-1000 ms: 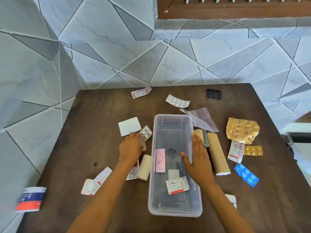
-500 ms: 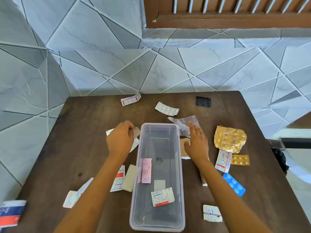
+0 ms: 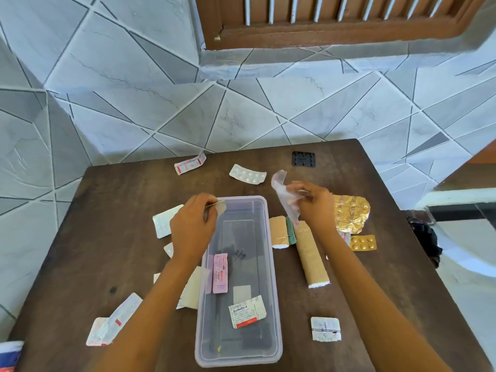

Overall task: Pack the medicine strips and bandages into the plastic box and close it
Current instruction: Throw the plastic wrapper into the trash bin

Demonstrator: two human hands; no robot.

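Observation:
A clear plastic box (image 3: 269, 264) stands open in the middle of a brown table, with a pink strip (image 3: 220, 272) and a white-and-red strip (image 3: 247, 311) inside. My left hand (image 3: 192, 228) hovers at the box's far left corner, pinching a small medicine strip (image 3: 219, 206) over the rim. My right hand (image 3: 314, 204) is raised just right of the box and grips a crumpled clear plastic bag (image 3: 284, 194). Two tan bandage rolls (image 3: 311, 256) lie right of the box. A gold strip (image 3: 351, 213), an orange pill strip (image 3: 363, 242) and white strips (image 3: 247, 174) are scattered around.
A black blister (image 3: 303, 158) and a red-printed strip (image 3: 190, 163) lie near the far edge by the tiled wall. More strips (image 3: 114, 324) lie front left, a white square one (image 3: 325, 328) front right. A tape roll (image 3: 9, 354) sits at the left corner.
My left hand lifted a small strip from the table's left side and brought it over the box rim. My right hand reached right of the box and picked up the plastic bag.

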